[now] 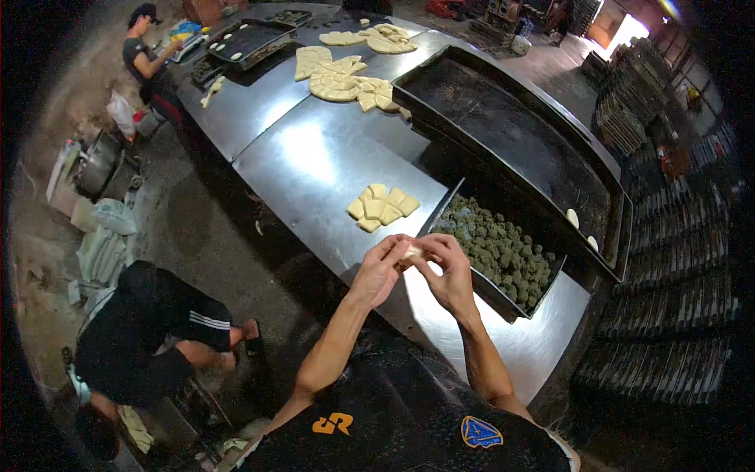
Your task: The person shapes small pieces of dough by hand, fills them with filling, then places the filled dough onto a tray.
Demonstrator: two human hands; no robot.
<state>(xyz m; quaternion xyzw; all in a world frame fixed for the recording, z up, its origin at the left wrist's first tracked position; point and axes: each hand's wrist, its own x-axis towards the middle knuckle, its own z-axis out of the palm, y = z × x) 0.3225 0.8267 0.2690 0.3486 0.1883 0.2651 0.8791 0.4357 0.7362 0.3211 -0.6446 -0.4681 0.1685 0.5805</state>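
Observation:
Between the fingertips of both hands is a small pale piece of dough (412, 251). My left hand (379, 271) pinches it from one side, and my right hand (447, 275) has its fingers curled over the other side. Just beyond them on the metal table (346, 181) lies a small group of cut dough pieces (382, 207). A tray of dark green lumps (499, 248) stands close to my right hand. Larger sheets of cut dough (338, 77) rest farther up the table.
A large dark tray (503, 126) with a few white dough pieces (572, 218) lies along the right. Another tray (245, 43) is at the far end, near a standing person (145, 59). A second person (149, 330) crouches at lower left. Racks (661, 291) stand right.

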